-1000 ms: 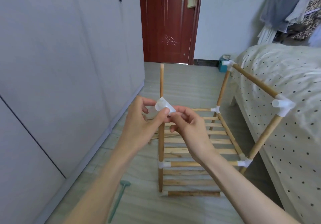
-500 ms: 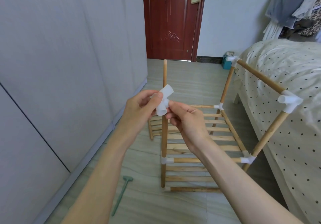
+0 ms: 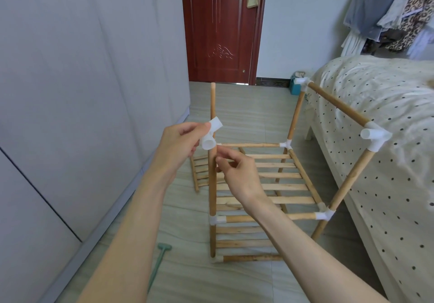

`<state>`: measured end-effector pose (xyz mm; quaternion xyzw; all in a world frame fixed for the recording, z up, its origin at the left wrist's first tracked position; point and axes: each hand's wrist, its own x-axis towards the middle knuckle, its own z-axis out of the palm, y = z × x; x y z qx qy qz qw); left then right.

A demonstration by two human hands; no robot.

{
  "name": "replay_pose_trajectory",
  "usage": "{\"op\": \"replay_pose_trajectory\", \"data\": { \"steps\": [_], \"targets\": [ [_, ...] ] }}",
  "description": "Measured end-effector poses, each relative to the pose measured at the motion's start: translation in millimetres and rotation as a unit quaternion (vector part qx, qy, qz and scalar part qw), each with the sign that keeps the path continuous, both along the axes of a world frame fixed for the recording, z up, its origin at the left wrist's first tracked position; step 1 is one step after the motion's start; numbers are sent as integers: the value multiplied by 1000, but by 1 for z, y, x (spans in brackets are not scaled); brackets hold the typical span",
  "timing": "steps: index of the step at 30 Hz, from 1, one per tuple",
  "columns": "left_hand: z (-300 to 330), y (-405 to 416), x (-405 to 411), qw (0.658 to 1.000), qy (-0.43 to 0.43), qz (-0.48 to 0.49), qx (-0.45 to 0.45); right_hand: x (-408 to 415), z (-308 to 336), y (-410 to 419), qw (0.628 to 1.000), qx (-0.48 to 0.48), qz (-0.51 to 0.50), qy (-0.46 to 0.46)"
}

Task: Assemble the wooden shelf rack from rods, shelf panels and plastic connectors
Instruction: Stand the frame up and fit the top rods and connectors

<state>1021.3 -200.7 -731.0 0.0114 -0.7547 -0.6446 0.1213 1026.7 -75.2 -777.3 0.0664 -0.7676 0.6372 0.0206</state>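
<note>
- Currently the left hand (image 3: 180, 143) pinches a white plastic connector (image 3: 210, 136) between thumb and fingers, held in the air in front of the near-left upright rod (image 3: 212, 168); that rod's top end is bare.
- Right hand (image 3: 237, 173) sits just below the connector, fingers loosely curled, nothing held; whether a fingertip touches the connector cannot be told.
- Half-built rack (image 3: 270, 185) stands on the floor (image 3: 246, 119) beside the bed (image 3: 375, 138); a slatted shelf panel (image 3: 265, 186) lies inside it.
- Second connector (image 3: 375, 138) caps the near-right rod, one socket open.
- Another slatted panel (image 3: 199, 171) lies on the floor left of the rack.
- Green mallet (image 3: 157, 265) lies on the floor, near left.
</note>
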Motion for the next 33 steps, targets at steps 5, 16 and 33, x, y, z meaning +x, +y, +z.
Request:
{"op": "replay_pose_trajectory", "data": {
  "steps": [5, 16, 33],
  "targets": [
    [-2, 4, -5, 1000, 2, 6, 9, -1, -2, 2, 1000, -14, 4, -10],
    [-6, 20, -10, 993, -7, 112, -35, -1, 2, 6, 998, -41, -17, 50],
    [-16, 18, -12, 999, -16, 37, 36, -11, 23, 12, 989, -117, -30, 85]
  ]
}}
